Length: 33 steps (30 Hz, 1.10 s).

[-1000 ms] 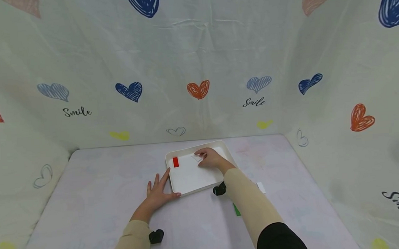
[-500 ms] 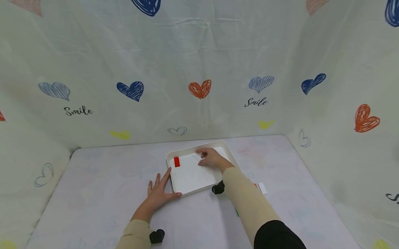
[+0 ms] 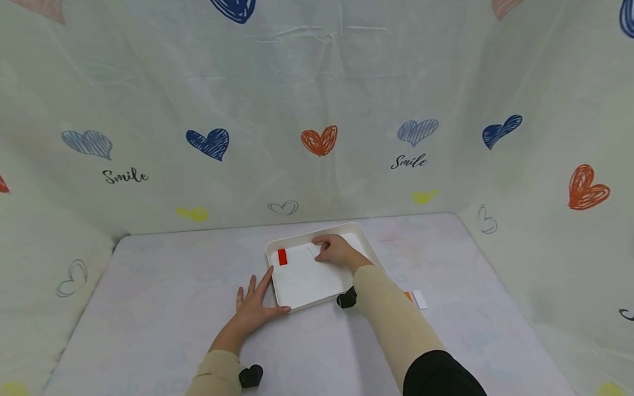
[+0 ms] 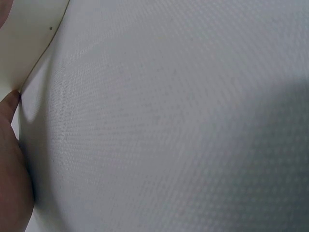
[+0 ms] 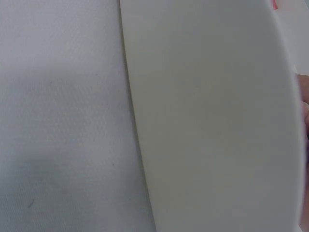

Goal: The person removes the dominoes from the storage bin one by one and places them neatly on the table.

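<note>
A shallow white tray [image 3: 308, 292] lies on the table, slightly turned. Inside it, towards the far left, is a small red rectangular block [image 3: 282, 257]. My left hand [image 3: 252, 313] has its fingers spread, with a fingertip at the tray's left side and the thumb at its near left corner. Over the tray, my right hand [image 3: 338, 250] holds a small white rectangular piece [image 3: 311, 252] between thumb and fingers, low over the tray floor; most of this piece is hidden by the hand. The right wrist view shows mainly the tray's outer wall [image 5: 212, 116].
Right of the right sleeve [image 3: 394, 315], a white block [image 3: 420, 300] and an orange block [image 3: 408, 296] lie on the table [image 3: 153, 307], the orange one partly covered by the sleeve. A cloth [image 3: 250, 184] with printed hearts hangs behind and at both sides.
My right hand stays nearly in place, and less of the white piece shows now. The sleeve has shifted slightly, hiding a green block and uncovering part of the orange one. My left hand keeps its place.
</note>
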{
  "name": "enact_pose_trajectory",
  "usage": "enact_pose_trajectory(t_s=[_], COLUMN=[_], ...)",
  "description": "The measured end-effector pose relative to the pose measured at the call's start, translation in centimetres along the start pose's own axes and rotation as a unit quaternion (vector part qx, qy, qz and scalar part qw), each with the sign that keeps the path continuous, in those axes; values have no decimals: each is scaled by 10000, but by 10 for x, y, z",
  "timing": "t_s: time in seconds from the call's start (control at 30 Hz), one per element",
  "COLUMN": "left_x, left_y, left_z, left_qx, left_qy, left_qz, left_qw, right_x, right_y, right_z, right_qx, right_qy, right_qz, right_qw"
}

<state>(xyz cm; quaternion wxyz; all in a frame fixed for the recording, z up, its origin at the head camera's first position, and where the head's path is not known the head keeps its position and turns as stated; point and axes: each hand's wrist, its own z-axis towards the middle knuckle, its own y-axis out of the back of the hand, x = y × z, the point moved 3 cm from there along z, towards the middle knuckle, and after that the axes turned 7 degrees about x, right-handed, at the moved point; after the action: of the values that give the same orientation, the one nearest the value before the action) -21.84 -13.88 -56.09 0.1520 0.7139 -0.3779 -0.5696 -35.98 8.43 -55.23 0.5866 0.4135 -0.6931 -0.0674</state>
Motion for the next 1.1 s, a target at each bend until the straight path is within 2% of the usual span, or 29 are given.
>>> enact_pose_trajectory(t_s=[0.57, 0.87, 1.1], left_x=[-1, -3, -4], left_y=[1, 1, 1], left_z=[-1, -2, -3], left_qx=[-16, -21, 3], left_qy=[-62, -82, -90], left_qz=[8, 83, 76], left_qw=[10000, 9999, 9999], right_x=[-2, -5, -4], right_y=[-4, -2, 0], right_z=[2, -6, -13], right_qx=[-108, 152, 353], right_qy=[-173, 111, 154], right_qz=[80, 14, -96], right_qw=[9998, 9998, 9992])
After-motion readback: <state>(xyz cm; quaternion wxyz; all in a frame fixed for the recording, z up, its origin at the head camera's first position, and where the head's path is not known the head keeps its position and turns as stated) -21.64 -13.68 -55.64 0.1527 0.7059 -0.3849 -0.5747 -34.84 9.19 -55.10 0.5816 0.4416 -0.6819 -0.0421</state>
